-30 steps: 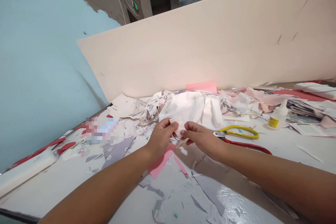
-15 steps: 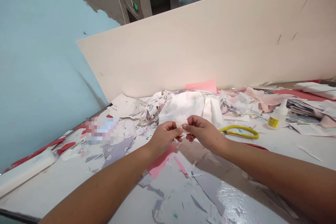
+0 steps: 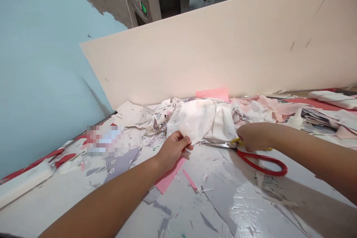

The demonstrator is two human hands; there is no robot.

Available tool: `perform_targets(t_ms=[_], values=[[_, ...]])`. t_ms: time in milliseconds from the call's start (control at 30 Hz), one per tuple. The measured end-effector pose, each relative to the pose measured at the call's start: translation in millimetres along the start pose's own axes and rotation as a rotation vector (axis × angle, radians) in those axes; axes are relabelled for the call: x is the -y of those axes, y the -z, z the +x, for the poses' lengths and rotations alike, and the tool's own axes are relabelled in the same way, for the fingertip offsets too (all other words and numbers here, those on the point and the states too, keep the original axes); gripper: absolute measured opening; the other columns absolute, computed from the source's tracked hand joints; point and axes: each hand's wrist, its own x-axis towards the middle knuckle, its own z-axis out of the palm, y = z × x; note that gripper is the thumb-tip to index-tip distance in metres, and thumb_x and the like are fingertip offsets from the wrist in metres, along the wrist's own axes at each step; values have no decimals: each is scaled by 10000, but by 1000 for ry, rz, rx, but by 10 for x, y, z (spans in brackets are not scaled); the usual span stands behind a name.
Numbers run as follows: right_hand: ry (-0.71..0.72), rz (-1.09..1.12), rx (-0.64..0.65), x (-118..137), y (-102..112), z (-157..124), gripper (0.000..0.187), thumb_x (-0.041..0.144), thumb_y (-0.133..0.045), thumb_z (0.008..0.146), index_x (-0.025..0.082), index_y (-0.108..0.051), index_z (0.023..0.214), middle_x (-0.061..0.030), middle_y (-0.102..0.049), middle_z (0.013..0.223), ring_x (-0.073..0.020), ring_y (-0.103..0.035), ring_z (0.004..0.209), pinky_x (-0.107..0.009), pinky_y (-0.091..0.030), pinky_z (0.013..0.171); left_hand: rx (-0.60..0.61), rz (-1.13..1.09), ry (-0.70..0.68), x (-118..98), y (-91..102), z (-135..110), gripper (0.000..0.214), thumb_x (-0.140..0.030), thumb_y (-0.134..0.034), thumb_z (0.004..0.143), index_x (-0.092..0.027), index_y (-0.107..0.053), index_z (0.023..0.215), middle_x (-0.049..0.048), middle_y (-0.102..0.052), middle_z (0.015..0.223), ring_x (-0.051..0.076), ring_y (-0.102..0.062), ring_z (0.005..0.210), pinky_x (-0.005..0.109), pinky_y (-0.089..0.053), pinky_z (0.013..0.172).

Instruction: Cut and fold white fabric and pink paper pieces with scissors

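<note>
- My left hand (image 3: pixel 173 150) is pinching a white cloth (image 3: pixel 195 119).
- My right hand (image 3: pixel 255 136) is gripping the yellow handle of scissors (image 3: pixel 220 145).
- Their blades are pointing left at the cloth, long axis running across the table (image 3: pixel 184 208).

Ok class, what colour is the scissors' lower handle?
The lower handle is red, as the head view shows.

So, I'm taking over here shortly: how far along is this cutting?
Done: pink and grey scraps already litter the table. In hand: the left hand pinches white cloth while the right hand grips red-handled scissors. Left: the rest of the cloth looks uncut.
</note>
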Motion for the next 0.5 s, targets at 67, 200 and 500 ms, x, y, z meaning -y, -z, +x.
perform_targets(t_ms=[67, 200, 500], values=[[20, 0, -29, -94, -120, -26, 145, 66, -547, 515, 191, -484, 478, -39, -508, 487, -193, -495, 471, -310, -294, 470, -39, -12, 7, 17, 1, 21, 232, -357, -584, 668, -168, -470, 738, 6, -521, 651, 77, -479, 530, 205, -396, 460], [82, 44, -51, -194, -236, -71, 91, 146, -540, 568, 213, -484, 541, -40, -528, 557, -183, -469, 485, -303, -284, 453, -109, -29, 28, 45, 12, 52, 231, -346, -591, 661, -164, -460, 716, 5, -522, 630, 71, -480, 519, 182, -365, 436], [96, 103, 24, -260, -220, -221, 234, 252, -597, 459, 216, -516, 676, -41, -546, 767, -211, -507, 604, -278, -301, 437, -135, -73, 39, 61, 20, 54, 229, -327, -605, 650, -159, -462, 713, 5, -518, 645, 69, -475, 533, 172, -349, 427]])
